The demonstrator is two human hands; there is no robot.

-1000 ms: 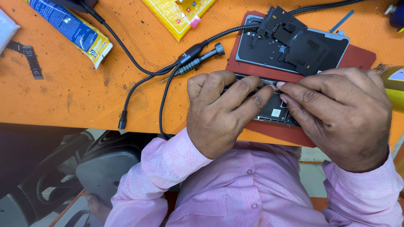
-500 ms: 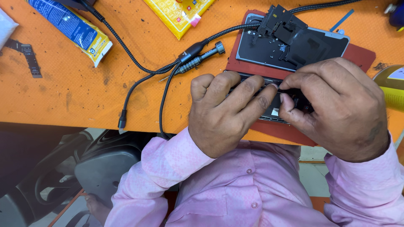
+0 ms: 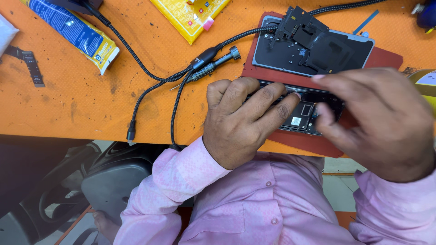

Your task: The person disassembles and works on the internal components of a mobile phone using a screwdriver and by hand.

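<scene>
An opened phone [image 3: 303, 116] with its dark circuit board showing lies on a red mat [image 3: 386, 59] at the near edge of the orange table. My left hand [image 3: 243, 124] grips the phone's left end, fingers laid across it. Blurred and lifted a little above the phone's right end is my right hand [image 3: 379, 122]. Its forefinger and thumb are apart and nothing shows between them. The phone's other half [image 3: 334, 56], dark with a black bracket on top, rests on the mat just beyond.
A black braided cable [image 3: 150, 77] loops left of the mat, with a small screwdriver [image 3: 213, 66] beside it. Farther left lie a blue tube [image 3: 77, 34] and a dark flex strip [image 3: 29, 66]. A yellow packet [image 3: 190, 13] sits at the top. A yellow-rimmed object [image 3: 424, 81] stands at right.
My right hand has lifted off the phone's right end and its pinched fingers have come apart. My left hand stays on the phone.
</scene>
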